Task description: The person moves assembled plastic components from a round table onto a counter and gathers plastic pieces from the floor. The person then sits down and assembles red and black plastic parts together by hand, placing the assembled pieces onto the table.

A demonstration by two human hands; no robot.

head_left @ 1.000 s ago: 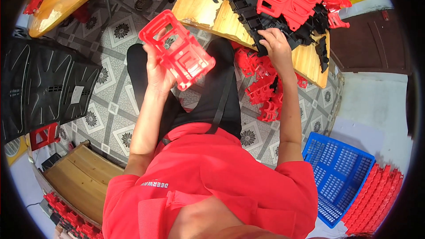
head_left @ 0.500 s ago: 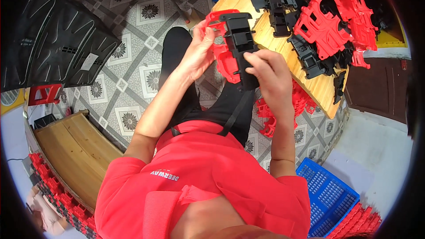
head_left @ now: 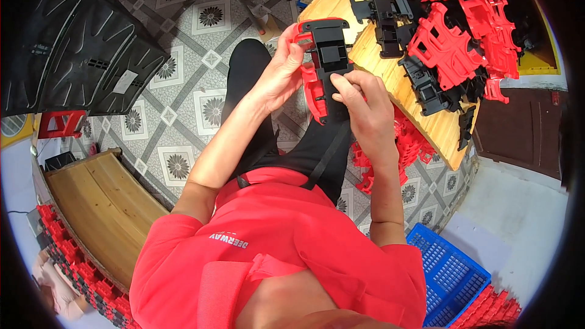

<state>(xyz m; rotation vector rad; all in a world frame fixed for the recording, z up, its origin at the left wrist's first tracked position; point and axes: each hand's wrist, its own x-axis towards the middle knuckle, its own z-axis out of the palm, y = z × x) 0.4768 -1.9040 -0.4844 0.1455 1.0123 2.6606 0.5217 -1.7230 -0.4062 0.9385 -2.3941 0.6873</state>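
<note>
Surroundings: wooden table (head_left: pixel 390 79) at upper right, pale planks, rounded edge, loaded with a jumble of red plastic frames (head_left: pixel 454 39) and black plastic parts (head_left: pixel 384 12) lying mixed and overlapping.
Below the table edge: more loose red pieces (head_left: pixel 408 146) heaped on the floor, just right of the right forearm.
Floor: grey patterned tiles (head_left: pixel 201 106) with dark flower medallions, smooth and matt.
Upper left: big black moulded panels (head_left: pixel 67 48), ribbed, stacked at a slant; small red piece (head_left: pixel 58 125) just under them.
Lower left: curved wooden board (head_left: pixel 97 207), with a row of stacked red and black parts (head_left: pixel 67 250) along its outer edge.
Lower right: blue perforated plastic crate (head_left: pixel 451 268), more red pieces (head_left: pixel 493 311) beside it.
In the way: nothing between camera and hands; red shirt and black trousers fill the lower middle.
Held piece, red: red frame (head_left: pixel 314 85), glossy hard plastic, curved rim, openwork, seen mostly behind and left of the black part.
Held piece, black: black insert (head_left: pixel 329 60), matt, oblong, stepped with a square recess, lying lengthwise on the red frame.
Left hand (head_left: pixel 277 76): closed round the red frame's left side, thumb over its upper corner.
Right hand (head_left: pixel 362 100): closed on the lower right of the black insert, fingertips pressed on its face.
Position: both pieces held together above the lap, just off the table's near edge, between the two hands and touching both.
</note>
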